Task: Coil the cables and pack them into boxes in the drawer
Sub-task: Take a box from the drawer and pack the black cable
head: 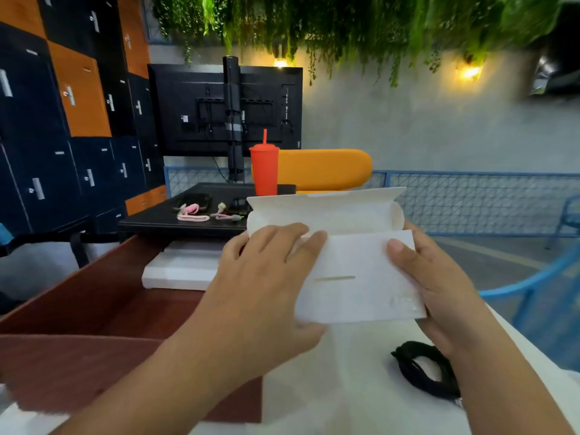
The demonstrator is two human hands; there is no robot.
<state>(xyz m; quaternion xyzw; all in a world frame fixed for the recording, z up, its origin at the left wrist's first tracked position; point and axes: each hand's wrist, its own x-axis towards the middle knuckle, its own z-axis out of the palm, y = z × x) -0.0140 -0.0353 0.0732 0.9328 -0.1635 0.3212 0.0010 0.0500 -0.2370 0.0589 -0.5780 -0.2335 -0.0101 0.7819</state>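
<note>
Both hands grip open white box (354, 271): left hand (266, 277) fingers over top, right hand (439, 284) thumb on front.

The right forearm (502, 387) hides part of the black coiled cable (403, 364); faint print on the white box (354, 277) is unreadable.

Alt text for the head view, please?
Two hands hold an open white box, flap up, over a white table: left hand at its left end, right hand at its right. A coiled black cable lies on the table; a second white box sits in the open brown drawer.
</note>
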